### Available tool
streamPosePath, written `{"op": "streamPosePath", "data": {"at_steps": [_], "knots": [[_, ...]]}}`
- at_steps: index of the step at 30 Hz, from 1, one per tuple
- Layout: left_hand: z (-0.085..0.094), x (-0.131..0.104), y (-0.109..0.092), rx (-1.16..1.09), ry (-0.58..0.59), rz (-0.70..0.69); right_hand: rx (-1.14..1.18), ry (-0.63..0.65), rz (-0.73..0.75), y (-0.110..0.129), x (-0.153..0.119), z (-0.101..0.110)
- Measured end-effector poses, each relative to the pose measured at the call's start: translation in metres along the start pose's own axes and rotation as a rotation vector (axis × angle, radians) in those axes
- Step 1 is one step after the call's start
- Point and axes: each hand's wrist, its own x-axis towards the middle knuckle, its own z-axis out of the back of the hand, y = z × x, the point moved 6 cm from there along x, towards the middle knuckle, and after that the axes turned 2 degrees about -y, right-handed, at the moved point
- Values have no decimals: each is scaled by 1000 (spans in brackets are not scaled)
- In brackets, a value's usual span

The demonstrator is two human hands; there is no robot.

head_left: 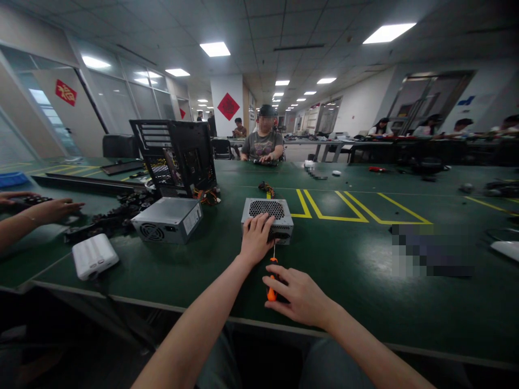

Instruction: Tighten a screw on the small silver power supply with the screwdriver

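Note:
A grey metal computer power supply point(286, 205) with a honeycomb vent on top sits on the green table in front of me. My left hand point(256, 237) lies over its near left corner, fingers bent onto the top and thumb near the front face, holding it. My right hand point(298, 294) has its fingers around the orange handle of a screwdriver point(272, 292). The thin shaft points away from me, toward the front face of the power supply; the tip's exact contact is hard to see. Bundled cables point(266, 188) come out behind the unit.
To the left are a second power supply point(164, 219), an open black computer case point(178, 156), a white power bank point(95, 256) and dark cables point(117, 216). Another person's hands point(52, 209) work at the far left. A co-worker point(263, 139) sits across the table point(332, 254).

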Motion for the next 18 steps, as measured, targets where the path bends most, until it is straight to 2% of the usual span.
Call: {"op": "streamPosePath", "data": {"at_steps": [5,10,15,18], "knots": [[-1,0,0,-4,3,7,17,-61,-33,-4,-4,-4],[-1,0,0,-2,10,3,145,-44,-127,-9,-5,-4],[1,0,-1,14,3,-5,49,23,-44,-1,-1,0],[1,0,-1,15,3,-5,-26,-5,-13,0,-1,0]]}}
